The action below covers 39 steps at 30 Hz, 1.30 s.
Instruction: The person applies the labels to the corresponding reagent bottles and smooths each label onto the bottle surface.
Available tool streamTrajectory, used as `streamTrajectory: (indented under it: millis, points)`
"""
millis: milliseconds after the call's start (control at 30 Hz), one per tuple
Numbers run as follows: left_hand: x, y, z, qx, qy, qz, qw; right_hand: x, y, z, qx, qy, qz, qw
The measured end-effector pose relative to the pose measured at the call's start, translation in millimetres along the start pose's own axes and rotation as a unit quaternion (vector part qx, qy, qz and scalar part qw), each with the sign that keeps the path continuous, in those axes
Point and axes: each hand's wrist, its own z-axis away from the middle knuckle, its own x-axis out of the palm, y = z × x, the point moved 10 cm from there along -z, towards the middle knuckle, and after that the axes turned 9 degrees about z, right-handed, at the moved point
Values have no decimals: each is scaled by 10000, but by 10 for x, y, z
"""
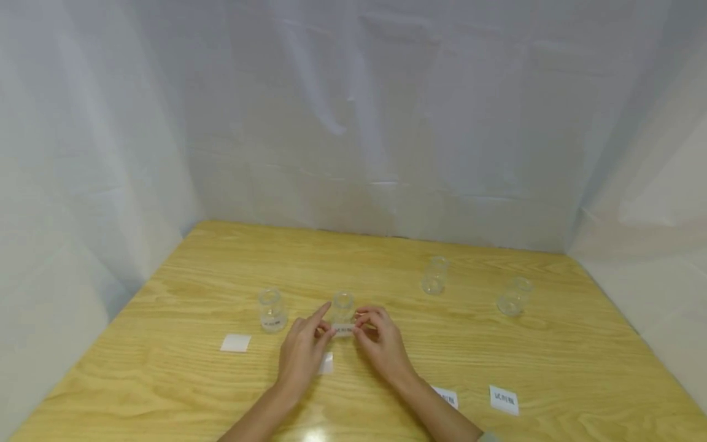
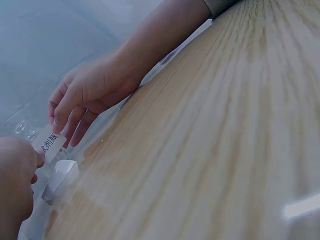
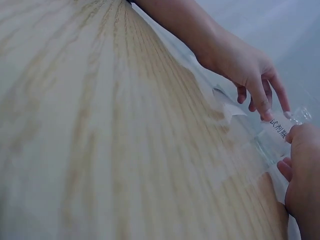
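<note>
A small white label [image 1: 343,330] with dark printed characters spans your left hand [image 1: 301,348] and right hand [image 1: 383,345], pinched at both ends across the lower front of a clear bottle [image 1: 343,312] upright on the tabletop [image 1: 138,374]; contact between them is unclear.

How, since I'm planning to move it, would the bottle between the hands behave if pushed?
The bottle looks clear and shiny, so it may be glass and fragile. Its smooth-looking sides could be slippery. Being round, it would probably roll if knocked over.
</note>
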Motion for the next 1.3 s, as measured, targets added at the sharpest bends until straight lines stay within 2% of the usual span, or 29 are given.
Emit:
streamTrajectory:
  millis: [267,467,800,1300]
  points:
    - [20,-12,-8,-28,-45,-18,10000,6,26,-10,90,-17,-103,9999]
    - [3,3,-12,72,50,-75,9999,11,44,-13,139,-26,-107,9998]
    - [2,-16,-11,18,74,-73,9999,17,76,-11,226,-30,-113,9997]
    - [-6,-28,-18,41,161,-49,9999,-3,59,-21,165,140,-27,9998]
